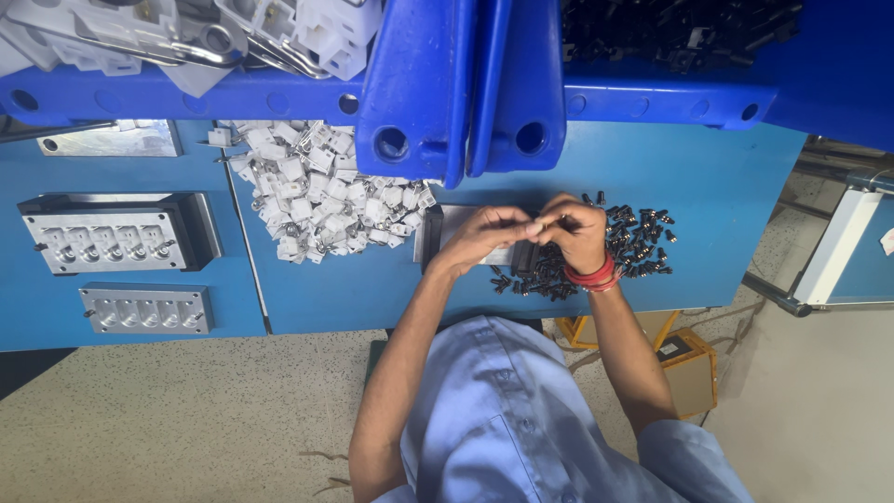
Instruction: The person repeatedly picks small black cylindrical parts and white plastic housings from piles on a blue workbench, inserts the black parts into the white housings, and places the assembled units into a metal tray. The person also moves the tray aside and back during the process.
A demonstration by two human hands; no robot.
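Note:
My left hand [486, 233] and my right hand [577, 231] meet fingertip to fingertip over the blue table [726, 186]. Together they pinch a small part [538, 226], too small to make out in detail. A red bangle [594, 276] sits on my right wrist. Under and around my right hand lie several small black parts [638, 244], spread to the right and below it. A flat metal fixture [445, 228] lies under my left hand. A heap of white plastic parts [317, 196] is to the left of both hands.
Two metal jigs with rows of sockets [112, 233] [144, 308] lie at the left. Blue bins [438, 84] hang over the table's far side, holding white parts [326, 33] and black parts [670, 28]. A yellow-framed box [684, 359] stands on the floor.

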